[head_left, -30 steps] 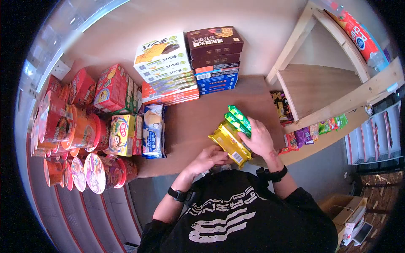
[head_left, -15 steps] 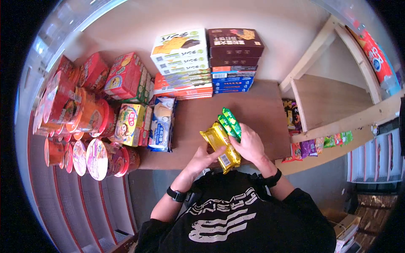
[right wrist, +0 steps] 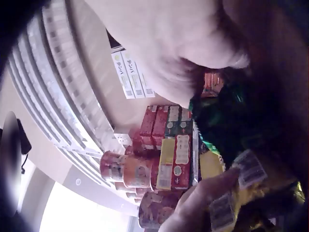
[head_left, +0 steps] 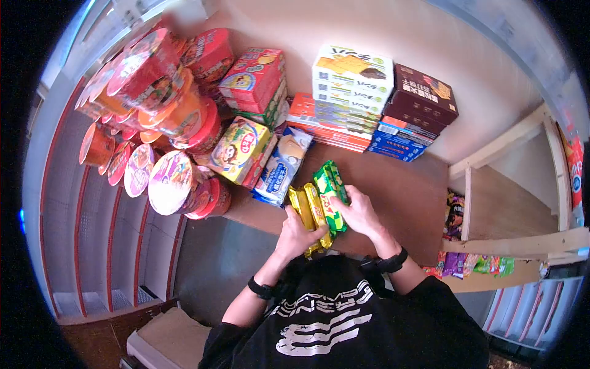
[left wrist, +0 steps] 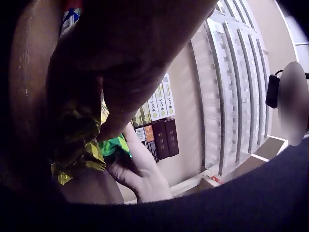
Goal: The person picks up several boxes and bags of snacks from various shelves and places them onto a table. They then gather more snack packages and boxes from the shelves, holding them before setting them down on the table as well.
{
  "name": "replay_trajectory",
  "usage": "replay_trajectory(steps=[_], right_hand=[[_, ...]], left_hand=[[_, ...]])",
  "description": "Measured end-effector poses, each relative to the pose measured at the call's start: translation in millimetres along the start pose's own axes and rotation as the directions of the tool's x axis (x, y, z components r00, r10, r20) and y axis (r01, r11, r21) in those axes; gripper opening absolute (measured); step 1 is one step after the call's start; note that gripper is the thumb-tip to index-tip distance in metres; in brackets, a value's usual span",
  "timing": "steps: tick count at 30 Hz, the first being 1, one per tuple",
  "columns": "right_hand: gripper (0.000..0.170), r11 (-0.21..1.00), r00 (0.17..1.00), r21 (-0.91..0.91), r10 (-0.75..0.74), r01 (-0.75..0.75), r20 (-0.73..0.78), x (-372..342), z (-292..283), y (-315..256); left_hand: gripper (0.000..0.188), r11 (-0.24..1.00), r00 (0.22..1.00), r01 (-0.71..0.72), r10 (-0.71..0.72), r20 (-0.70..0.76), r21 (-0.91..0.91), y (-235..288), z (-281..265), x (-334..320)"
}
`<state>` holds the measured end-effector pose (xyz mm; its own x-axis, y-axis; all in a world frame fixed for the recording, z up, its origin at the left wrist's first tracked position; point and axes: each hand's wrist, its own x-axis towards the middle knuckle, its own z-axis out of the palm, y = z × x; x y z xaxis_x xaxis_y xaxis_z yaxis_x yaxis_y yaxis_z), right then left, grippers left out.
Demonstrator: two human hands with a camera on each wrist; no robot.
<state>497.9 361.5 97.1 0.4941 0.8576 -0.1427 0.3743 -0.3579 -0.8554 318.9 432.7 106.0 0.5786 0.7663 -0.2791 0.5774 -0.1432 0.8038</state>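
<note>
Two yellow biscuit packs (head_left: pixel 314 200) stand side by side near the shelf's front edge, and my left hand (head_left: pixel 298 234) grips them with the thumb on the near side. Against their right side are green biscuit packs (head_left: pixel 330 190), which my right hand (head_left: pixel 362 212) holds between thumb and fingers. A blue-and-white wafer pack (head_left: pixel 284 166) lies just left of the yellow ones. In the right wrist view the left thumb (right wrist: pixel 198 198) presses on the yellow wrappers beside their barcode labels. The left wrist view is dark, with crinkled gold wrapper ends (left wrist: pixel 79 150) under the left hand.
Cup noodles (head_left: pixel 178 178) are stacked at the left, beside red and yellow snack boxes (head_left: pixel 243 147). Behind the packs stand piles of white cracker boxes (head_left: pixel 350 80) and brown boxes (head_left: pixel 424 95). A wooden frame (head_left: pixel 510 246) borders the brown shelf (head_left: pixel 399 190) at the right.
The head view has swung left. Both hands have carried the packs left along the shelf to beside the blue wafer pack, and the yellow packs have turned from flat to on edge.
</note>
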Motion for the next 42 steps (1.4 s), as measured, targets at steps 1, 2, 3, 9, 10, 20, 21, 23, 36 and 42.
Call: replay_trajectory(steps=[1, 2, 3, 9, 10, 20, 21, 23, 36, 42], right_hand=[[0.052, 0.998, 1.000, 0.065, 0.010, -0.011, 0.016, 7.5, 3.4, 10.5], [0.055, 0.987, 0.994, 0.131, 0.090, -0.097, 0.056, 15.8, 6.3, 18.8], [0.049, 0.976, 0.996, 0.197, 0.089, -0.089, 0.012, 23.6, 10.8, 12.3], [0.030, 0.746, 0.981, 0.645, 0.191, -0.166, 0.031, 52.9, 21.9, 8.1], [0.032, 0.748, 0.981, 0.644, 0.190, -0.162, 0.026, 56.4, 26.7, 9.3], [0.029, 0.752, 0.981, 0.634, 0.184, -0.180, 0.060, 61.7, 43.1, 4.3], [0.029, 0.727, 0.982, 0.663, 0.170, -0.180, 0.081, 60.1, 42.7, 4.4], [0.031, 0.709, 0.984, 0.688, 0.173, -0.154, 0.042, 56.5, 47.2, 8.0], [0.035, 0.971, 0.988, 0.223, 0.109, -0.082, -0.112, 62.3, 56.3, -21.9], [0.041, 0.987, 0.990, 0.147, -0.047, 0.067, -0.134, 67.4, 61.6, -3.8]], left_hand=[[0.080, 1.000, 1.000, 0.005, -0.005, -0.012, -0.005, -0.9, -1.8, -0.5], [0.080, 1.000, 1.000, 0.002, -0.002, -0.005, -0.030, -2.0, -3.3, -1.3], [0.079, 0.999, 1.000, -0.002, 0.003, 0.002, -0.053, -3.1, -4.9, -1.7], [0.079, 0.998, 0.997, -0.002, -0.003, 0.075, 0.067, -9.4, -19.0, -11.4], [0.077, 0.999, 0.994, 0.005, -0.010, 0.113, 0.047, -11.7, -22.4, -13.3], [0.083, 0.998, 0.958, 0.063, -0.054, 0.282, -0.021, -40.6, -54.6, -23.5], [0.083, 0.998, 0.957, 0.060, -0.052, 0.286, -0.018, -55.3, -55.3, -23.7], [0.088, 0.880, 0.889, 0.123, 0.107, 0.445, -0.458, -74.8, -55.9, -25.3], [0.086, 0.610, 0.865, 0.301, 0.148, 0.479, -0.733, -73.6, -80.6, -57.0], [0.083, 0.562, 0.862, 0.312, 0.171, 0.477, -0.766, -76.1, -79.7, -62.6]])
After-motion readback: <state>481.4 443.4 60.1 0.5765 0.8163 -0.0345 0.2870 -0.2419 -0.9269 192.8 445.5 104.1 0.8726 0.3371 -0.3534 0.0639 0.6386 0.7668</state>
